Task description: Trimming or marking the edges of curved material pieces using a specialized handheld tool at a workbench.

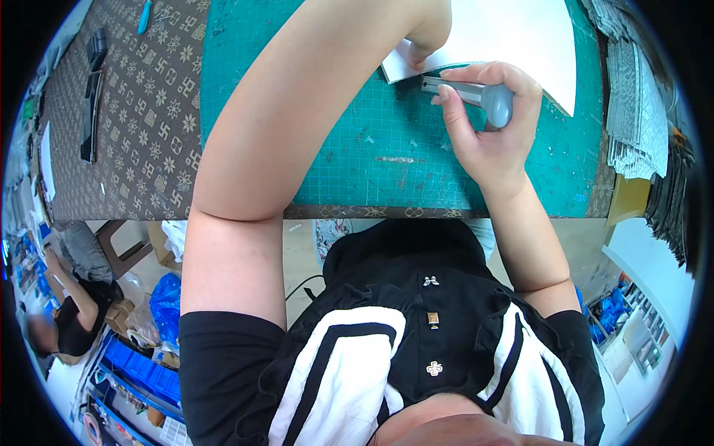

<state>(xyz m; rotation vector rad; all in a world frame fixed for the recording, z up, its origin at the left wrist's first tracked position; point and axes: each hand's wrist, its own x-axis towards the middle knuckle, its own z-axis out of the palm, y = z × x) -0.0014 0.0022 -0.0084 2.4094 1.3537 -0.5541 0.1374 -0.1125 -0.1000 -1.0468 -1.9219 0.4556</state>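
A white sheet (513,37) with a curved near edge lies at the top of a green cutting mat (379,178). My right hand (498,141) is closed around a grey tool with a rounded end and a slim metal shaft, which looks like a utility knife (494,104). Its tip meets the sheet's near edge close to the left corner. My left hand (430,33) reaches across at the top, fingertips pointing down onto the sheet just beside that tip. Most of the left hand's fingers are hidden or cut off by the frame.
Stacked grey-white sheets (636,111) stand along the right edge of the table. On the patterned brown cloth (149,149) at left lie a long black object (91,119) and a blue-handled tool (144,18). Another person (74,312) sits at the far left near blue bins.
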